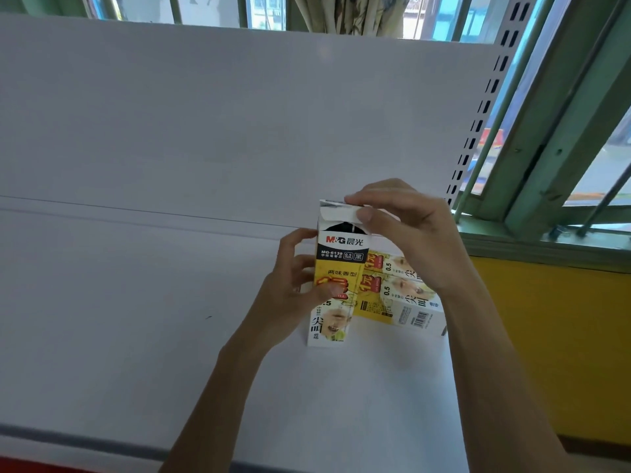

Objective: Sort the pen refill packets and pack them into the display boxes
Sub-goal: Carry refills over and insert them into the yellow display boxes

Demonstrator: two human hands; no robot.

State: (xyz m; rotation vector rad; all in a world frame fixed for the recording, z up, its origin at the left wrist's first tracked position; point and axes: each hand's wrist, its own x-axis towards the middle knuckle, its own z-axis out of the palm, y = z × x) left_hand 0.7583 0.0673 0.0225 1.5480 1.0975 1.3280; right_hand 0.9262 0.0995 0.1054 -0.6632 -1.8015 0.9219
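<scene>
Shelf front: the white shelf point(136, 336) carries everything; its near part in front of the forearms is bare white.
Left hand: the left hand point(290, 298) grips the lower half of the display box, fingers curled round its left edge and the thumb pressed on the yellow front.
Display box: the display box point(336, 257) stands upright on the shelf, right of centre, with its printed front toward the camera.
Right hand: the right hand point(409, 233) reaches over the top and pinches the top flap point(338, 213) between thumb and fingers.
Contents: a dark opening shows under the flap. Whether refill packets are already inside is hard to tell from here.
Step in hand: probably working the flap, opening or closing it.
Doing it well: keep the left grip low and firm so the box does not tip. Bend the flap along its crease rather than pulling, so the card does not tear.
Behind: matching boxes lying flat point(406, 302) rest just beside the upright one, to its right.
Far: the white back panel point(239, 114), a slotted upright point(485, 107) and the window point(580, 148).
</scene>
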